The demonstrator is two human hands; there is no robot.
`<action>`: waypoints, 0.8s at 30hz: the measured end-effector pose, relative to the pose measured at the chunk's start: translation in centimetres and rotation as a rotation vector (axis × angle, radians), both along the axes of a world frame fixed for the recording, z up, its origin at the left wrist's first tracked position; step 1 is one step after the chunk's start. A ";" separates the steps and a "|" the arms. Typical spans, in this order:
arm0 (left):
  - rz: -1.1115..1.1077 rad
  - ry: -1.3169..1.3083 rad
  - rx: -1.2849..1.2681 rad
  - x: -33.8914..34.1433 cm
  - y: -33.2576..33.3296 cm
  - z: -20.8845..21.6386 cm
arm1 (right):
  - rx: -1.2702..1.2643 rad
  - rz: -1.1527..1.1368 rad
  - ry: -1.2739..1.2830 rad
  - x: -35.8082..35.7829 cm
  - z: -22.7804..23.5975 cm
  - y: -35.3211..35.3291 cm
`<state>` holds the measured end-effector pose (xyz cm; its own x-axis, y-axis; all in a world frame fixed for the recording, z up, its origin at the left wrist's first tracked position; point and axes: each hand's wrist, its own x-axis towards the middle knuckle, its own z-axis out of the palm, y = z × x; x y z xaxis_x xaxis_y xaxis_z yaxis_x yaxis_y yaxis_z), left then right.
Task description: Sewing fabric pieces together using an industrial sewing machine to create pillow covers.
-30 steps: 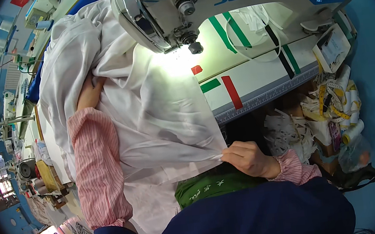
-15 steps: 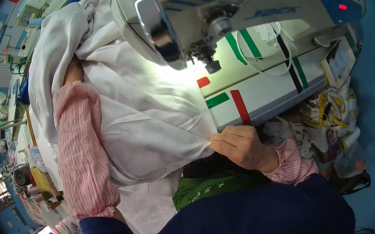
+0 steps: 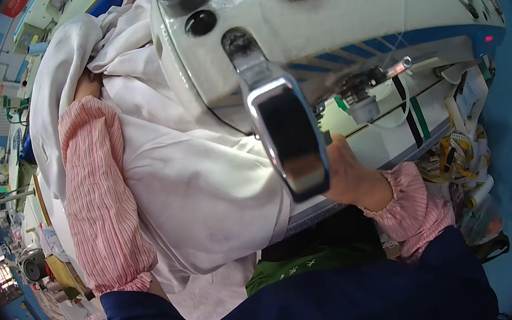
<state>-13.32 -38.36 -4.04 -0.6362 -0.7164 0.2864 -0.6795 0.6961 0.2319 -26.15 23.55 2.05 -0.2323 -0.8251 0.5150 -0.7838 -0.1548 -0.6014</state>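
Observation:
A large white cloth (image 3: 202,192) lies bunched over the sewing table on the left and in front of me. My left hand (image 3: 88,86) reaches under its folds at the far left, with only the wrist showing; its fingers are hidden. The white-and-blue sewing machine (image 3: 329,23) fills the upper right. My right hand (image 3: 351,177) is beside the needle area, close to the cloth's right edge. Its fingers are mostly hidden behind the machine's chrome-rimmed black part (image 3: 288,137), so whether they hold cloth is not visible.
A grey ruler strip (image 3: 305,220) runs along the table's front edge. Yellow measuring tape (image 3: 459,151), a thread spool (image 3: 480,192) and a plastic bag (image 3: 480,222) are crowded at the right. More sewing machines and workbenches stand at the far left.
My right hand was pinching the cloth's corner at the table's front edge; it has moved away and right, toward the needle. My view has shifted, and the machine head covers more of the cloth.

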 end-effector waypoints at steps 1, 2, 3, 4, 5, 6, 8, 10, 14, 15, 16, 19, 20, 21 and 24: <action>-0.010 0.017 0.011 -1.7 -0.8 -1.5 | 0.015 -0.015 0.012 -0.5 -0.7 -0.5; -0.013 0.034 0.011 -3.0 -1.8 -1.7 | 0.101 0.031 -0.240 -0.7 -1.3 -0.8; -0.002 0.044 0.008 -3.5 -3.2 -1.9 | 0.186 0.089 -0.498 -0.9 -1.7 -1.4; 0.012 0.051 0.001 -3.5 -4.4 -1.8 | 0.174 0.107 -0.437 -1.4 -1.5 -1.8; -0.026 0.086 0.019 -8.1 -3.8 -2.8 | 0.186 0.057 -0.412 -2.6 -1.4 -1.0; -0.023 0.099 0.015 -7.6 -3.9 -3.4 | 0.179 0.037 -0.358 -2.6 -1.5 -0.9; -0.014 0.117 0.006 -9.5 -4.5 -3.4 | 0.165 0.001 -0.256 -2.5 -2.1 -0.9; -0.003 0.129 -0.011 -8.0 -4.8 -2.6 | 0.143 -0.031 -0.160 -2.2 -3.1 -0.9; -0.003 -0.176 -0.105 -5.6 -1.2 2.4 | 0.063 -0.077 0.028 -1.3 -3.1 -1.0; -0.023 -0.498 -0.152 -5.5 0.6 5.6 | 0.004 -0.178 0.360 -0.7 -0.2 0.1; 0.141 -0.512 0.107 -12.3 8.9 0.9 | 0.079 -0.259 0.379 -1.9 -2.0 1.1; -0.117 -0.283 0.224 -2.5 14.2 8.5 | -0.008 -0.187 0.248 3.9 -1.1 5.0; -0.314 -0.179 0.236 0.2 17.4 10.8 | -0.002 -0.170 0.178 5.9 -1.1 7.1; -0.499 -0.083 0.244 3.9 21.0 12.8 | 0.002 -0.144 0.097 7.8 -1.4 8.9; -0.605 0.367 0.686 14.3 34.2 13.5 | 0.205 -0.095 -0.080 12.8 -2.9 14.1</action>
<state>0.96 -4.14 9.49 -0.9048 -0.3845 0.1831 -0.0582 0.5377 0.8411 -13.40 37.66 -0.87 -0.3470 -0.8831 0.3158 -0.7375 0.0489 -0.6735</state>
